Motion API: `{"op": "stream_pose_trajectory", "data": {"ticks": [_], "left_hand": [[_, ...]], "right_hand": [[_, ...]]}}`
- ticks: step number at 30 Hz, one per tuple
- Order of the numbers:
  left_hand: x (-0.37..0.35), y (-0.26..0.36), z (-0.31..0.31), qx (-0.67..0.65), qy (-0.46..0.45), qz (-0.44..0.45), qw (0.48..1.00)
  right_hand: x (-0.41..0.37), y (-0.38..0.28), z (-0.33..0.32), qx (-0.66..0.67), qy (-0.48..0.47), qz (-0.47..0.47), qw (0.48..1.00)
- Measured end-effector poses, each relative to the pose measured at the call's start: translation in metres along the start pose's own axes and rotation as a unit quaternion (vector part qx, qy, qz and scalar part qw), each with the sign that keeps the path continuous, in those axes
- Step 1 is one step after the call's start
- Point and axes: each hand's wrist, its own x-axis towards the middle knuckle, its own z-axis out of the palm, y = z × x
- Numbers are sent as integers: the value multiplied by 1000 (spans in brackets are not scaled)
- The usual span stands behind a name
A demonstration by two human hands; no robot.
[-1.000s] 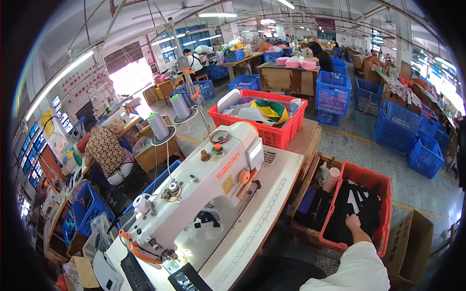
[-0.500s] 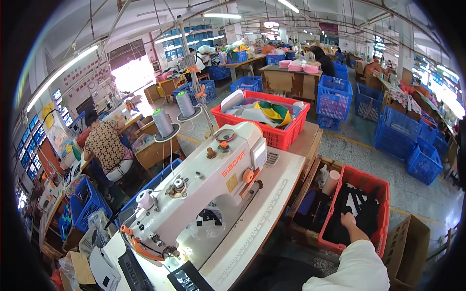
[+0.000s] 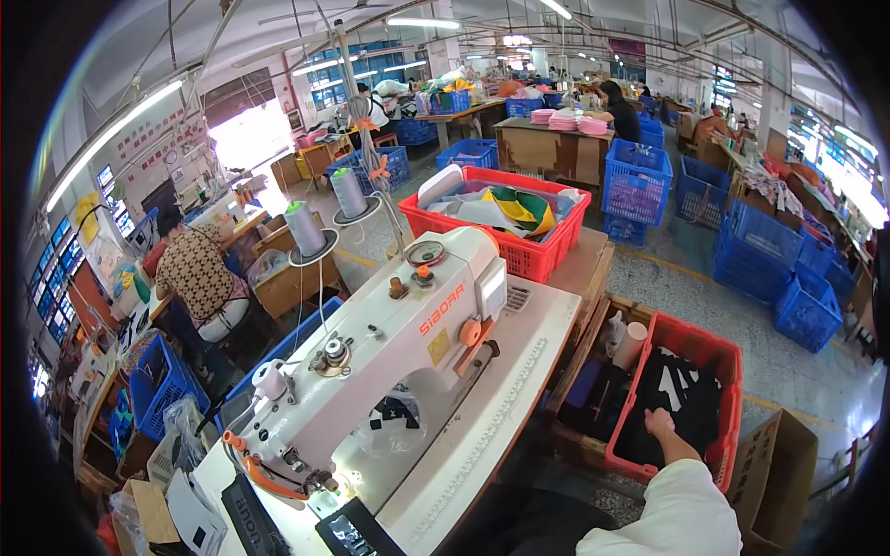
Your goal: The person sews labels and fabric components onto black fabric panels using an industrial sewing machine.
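The right hand (image 3: pixel 660 424) is at the lower right of the frame, reaching over the near side of a red crate (image 3: pixel 729 435) into its open top. It lies on the black cloth pieces (image 3: pixel 697 424), with the fingers curled and close together; whether they pinch a piece, I cannot tell. The cloth lies inside the crate walls, spread over the bottom, with white strips (image 3: pixel 669 389) just beyond the hand.

Within the crate, there is room over the cloth between the hand and the right wall, and more toward the far wall. The left wall rises near the hand. Beyond that wall, a wooden box (image 3: pixel 601 371) holds a pale cone (image 3: pixel 630 343) and dark items. A tall cardboard box (image 3: pixel 777 473) stands open just beside the crate's right side, narrowing the room there. The white sleeve (image 3: pixel 681 510) comes up from the bottom edge of the frame.

The white sewing machine (image 3: pixel 399 324) fills the middle and lower left, well apart from the hand; the right edge of its table (image 3: pixel 514 417) slants down toward the bottom of the frame. At the upper middle, a red basket (image 3: pixel 547 259) holds coloured cloth. Open floor (image 3: pixel 654 278) stretches beyond the crate toward the blue crates (image 3: pixel 760 246) at the right.
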Motion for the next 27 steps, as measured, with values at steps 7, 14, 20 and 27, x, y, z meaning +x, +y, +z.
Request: {"op": "stream_pose_trajectory", "data": {"ticks": [7, 14, 20, 27], "left_hand": [[-20, -12, -8, 18, -15, 4, 1000], [-161, -41, 14, -8, 60, -95, 994], [-345, -12, 116, -63, 211, -246, 944], [-406, 33, 217, -103, 295, -302, 901]], "right_hand": [[14, -5, -5, 68, 112, -22, 991], [25, -89, -71, 460, 120, -211, 854], [-228, -232, -148, 414, -280, -438, 747], [-388, -253, -104, 53, -562, -608, 559]]}}
